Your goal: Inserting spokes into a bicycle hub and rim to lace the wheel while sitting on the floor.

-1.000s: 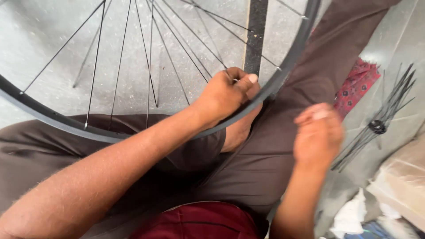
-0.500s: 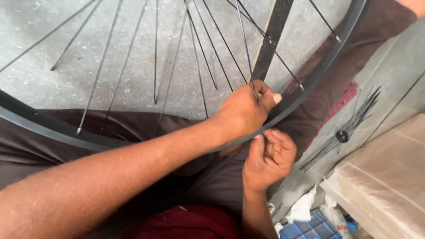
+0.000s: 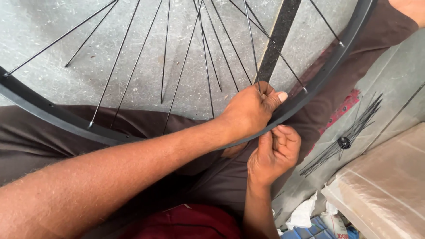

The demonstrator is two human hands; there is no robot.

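A black bicycle wheel rim (image 3: 53, 116) with thin black spokes (image 3: 204, 66) lies across my lap. My left hand (image 3: 250, 110) reaches over the rim's near arc and pinches a spoke end against the inside of the rim. My right hand (image 3: 274, 152) sits just below the rim, fingers curled and pressed to its outer side, right under the left hand. What the right fingers hold is too small to make out. My brown trousers (image 3: 230, 181) lie under the wheel.
A flat black bar (image 3: 279, 40) runs across the wheel over grey concrete floor. A bundle of loose spokes (image 3: 345, 141) lies on the floor at right, next to a plastic-wrapped box (image 3: 385, 194). White and blue scraps (image 3: 310, 217) lie near my hip.
My right hand has come up from beside my leg to the rim's underside, meeting the left hand. The left hand stays on the rim, and the view has shifted slightly.
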